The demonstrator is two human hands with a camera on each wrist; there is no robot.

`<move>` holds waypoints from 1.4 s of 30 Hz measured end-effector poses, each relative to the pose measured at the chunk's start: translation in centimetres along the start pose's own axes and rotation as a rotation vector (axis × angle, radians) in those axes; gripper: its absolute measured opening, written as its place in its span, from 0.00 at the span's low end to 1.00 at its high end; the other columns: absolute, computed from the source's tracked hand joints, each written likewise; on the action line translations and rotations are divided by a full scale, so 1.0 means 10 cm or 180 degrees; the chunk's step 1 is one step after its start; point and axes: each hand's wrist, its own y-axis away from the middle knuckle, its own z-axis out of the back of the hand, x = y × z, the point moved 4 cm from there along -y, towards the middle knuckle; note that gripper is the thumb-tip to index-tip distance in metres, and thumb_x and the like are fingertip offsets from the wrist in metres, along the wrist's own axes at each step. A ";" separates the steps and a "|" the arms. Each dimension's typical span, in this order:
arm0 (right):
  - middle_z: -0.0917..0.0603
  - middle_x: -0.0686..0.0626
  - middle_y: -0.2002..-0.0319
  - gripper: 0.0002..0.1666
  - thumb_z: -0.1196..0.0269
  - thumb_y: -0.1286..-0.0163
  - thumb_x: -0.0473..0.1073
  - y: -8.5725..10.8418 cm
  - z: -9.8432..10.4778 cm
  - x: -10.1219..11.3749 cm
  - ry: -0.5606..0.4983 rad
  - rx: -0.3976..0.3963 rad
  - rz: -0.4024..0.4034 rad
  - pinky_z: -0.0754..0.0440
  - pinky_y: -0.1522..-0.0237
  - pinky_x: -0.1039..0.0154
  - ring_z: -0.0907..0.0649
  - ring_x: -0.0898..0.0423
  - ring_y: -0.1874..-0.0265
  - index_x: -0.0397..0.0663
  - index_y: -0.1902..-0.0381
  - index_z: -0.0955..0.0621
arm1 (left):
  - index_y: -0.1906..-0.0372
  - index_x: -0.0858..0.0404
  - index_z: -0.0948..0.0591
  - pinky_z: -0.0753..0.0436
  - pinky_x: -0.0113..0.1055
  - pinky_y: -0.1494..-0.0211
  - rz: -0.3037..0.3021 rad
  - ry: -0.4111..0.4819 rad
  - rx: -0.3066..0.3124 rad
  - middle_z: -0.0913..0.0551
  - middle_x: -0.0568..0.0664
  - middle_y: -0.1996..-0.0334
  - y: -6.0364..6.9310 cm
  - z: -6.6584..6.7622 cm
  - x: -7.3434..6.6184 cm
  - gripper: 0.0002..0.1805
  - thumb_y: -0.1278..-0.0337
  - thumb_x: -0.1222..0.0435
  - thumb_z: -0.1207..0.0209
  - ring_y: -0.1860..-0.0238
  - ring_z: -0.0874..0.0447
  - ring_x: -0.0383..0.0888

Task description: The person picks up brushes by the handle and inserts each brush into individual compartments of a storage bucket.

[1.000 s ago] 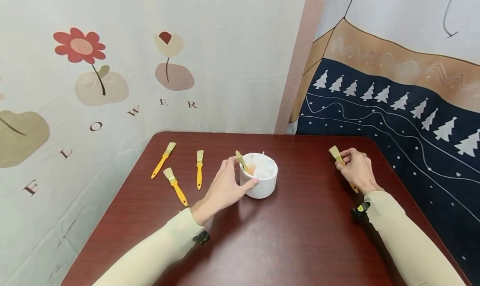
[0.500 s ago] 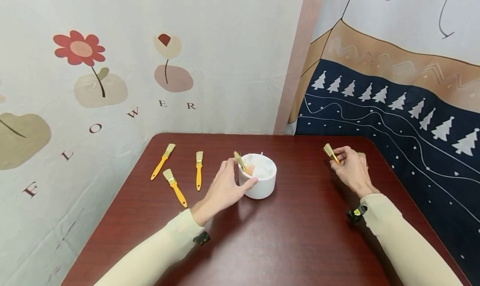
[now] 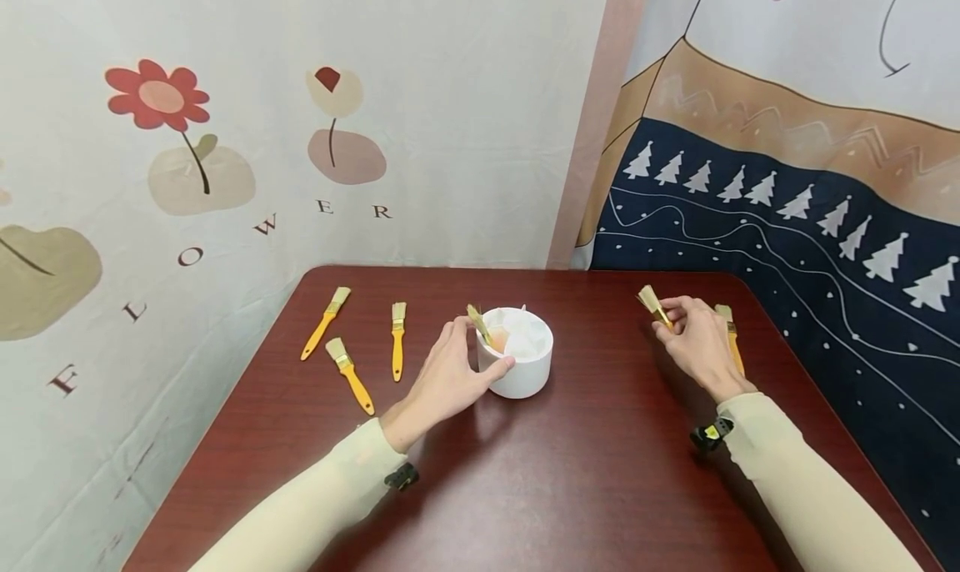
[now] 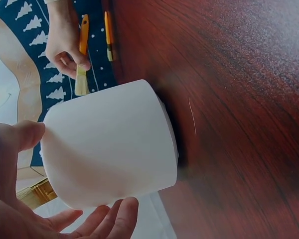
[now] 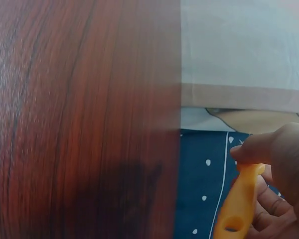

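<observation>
My left hand (image 3: pixel 448 373) grips the white round cup (image 3: pixel 525 378), thumb at the front and fingers on its left side. In the cup a brush (image 3: pixel 480 324) leans against the left rim. At the right of the table, my right hand (image 3: pixel 701 340) pinches a brush (image 3: pixel 654 303), bristles pointing up and left. The left wrist view shows this held brush (image 4: pixel 82 55) beyond the cup (image 4: pixel 109 144). Its yellow handle (image 5: pixel 239 204) extends below the fingers in the right wrist view.
On the left of the dark red table (image 3: pixel 570 489) lie three yellow-handled brushes (image 3: pixel 326 323), (image 3: pixel 350 375), (image 3: pixel 398 341). Another brush (image 3: pixel 731 338) lies by the right edge, partly behind my right hand. Printed cloths hang behind the table.
My right hand has moved left with its brush, away from the other brush at the right edge, which now shows. My left hand has stayed on the cup.
</observation>
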 end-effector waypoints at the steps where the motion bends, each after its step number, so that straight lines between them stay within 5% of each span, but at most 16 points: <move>1: 0.11 0.33 0.50 0.23 0.22 0.25 0.35 0.01 0.00 0.02 0.0000 0.0002 0.0002 0.21 0.52 0.63 0.13 0.42 0.58 0.32 0.36 0.12 | 0.29 0.67 0.22 0.15 0.48 0.44 -0.0009 0.0024 0.0005 0.16 0.64 0.42 0.00 0.00 0.00 0.41 0.32 0.44 0.21 0.49 0.17 0.54; 6: 0.11 0.33 0.50 0.22 0.22 0.24 0.35 0.03 -0.01 0.11 -0.0013 -0.0011 0.0054 0.20 0.49 0.54 0.13 0.42 0.57 0.32 0.37 0.12 | 0.28 0.67 0.22 0.12 0.54 0.35 -0.0022 0.0117 0.0013 0.16 0.64 0.37 0.00 0.01 0.01 0.41 0.32 0.44 0.21 0.41 0.12 0.60; 15: 0.11 0.36 0.53 0.19 0.21 0.26 0.33 0.06 0.01 0.26 -0.0047 -0.0088 0.0265 0.23 0.53 0.64 0.11 0.42 0.59 0.34 0.41 0.11 | 0.27 0.66 0.23 0.10 0.55 0.32 -0.0044 0.0180 0.0058 0.16 0.62 0.35 -0.03 0.01 0.04 0.42 0.32 0.45 0.21 0.38 0.10 0.59; 37: 0.08 0.43 0.57 0.17 0.18 0.29 0.33 0.14 0.00 0.86 -0.0185 -0.0048 0.0782 0.15 0.58 0.66 0.10 0.49 0.62 0.42 0.46 0.10 | 0.21 0.63 0.24 0.09 0.57 0.27 -0.0092 0.0306 0.0423 0.16 0.58 0.27 -0.12 0.11 0.11 0.41 0.28 0.50 0.22 0.31 0.07 0.58; 42: 0.08 0.44 0.57 0.17 0.17 0.30 0.33 0.18 0.00 0.99 -0.0220 -0.0043 0.0859 0.11 0.60 0.59 0.10 0.48 0.61 0.43 0.47 0.09 | 0.18 0.62 0.25 0.11 0.60 0.24 -0.0084 0.0321 0.0490 0.16 0.57 0.25 -0.12 0.11 0.12 0.42 0.27 0.49 0.23 0.29 0.08 0.59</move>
